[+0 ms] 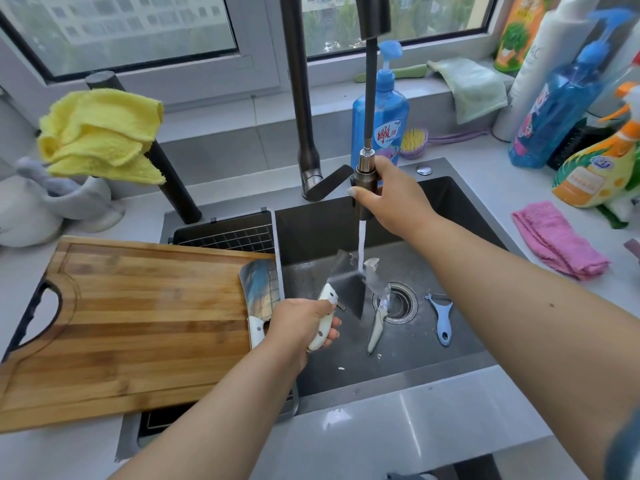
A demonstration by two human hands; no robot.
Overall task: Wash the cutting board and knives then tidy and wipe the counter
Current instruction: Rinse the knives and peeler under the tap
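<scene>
Setting: kitchen counter under a window, with a dark sink (433, 209) set into pale grey worktop.
Left hand: the left hand (304, 327) is wrapped round the white handle of a cleaver (346, 289), holding its broad blade tilted under the water stream (362, 244).
Right hand: the right hand (391, 195) grips the pull-out faucet head (365, 181), aiming water down at the blade.
Cutting board: a large wooden cutting board (138, 317) lies across the sink's left edge and counter, with a second cleaver (259, 296) resting on its right end.
In the basin: a small knife (375, 327) lies beside the drain (398, 303), and a blue peeler (441, 320) is a little to its right.
Nearby: blue soap bottle (379, 123) behind the sink, pink cloth (557, 240) on the right counter, yellow cloth (104, 136) draped at left.
Handling: the cleaver looks heavy, rigid and sharp, and likely slippery when wet. Hold it by the handle, never the edge. The board looks stiff and bulky, best lifted by its cut-out grip.
</scene>
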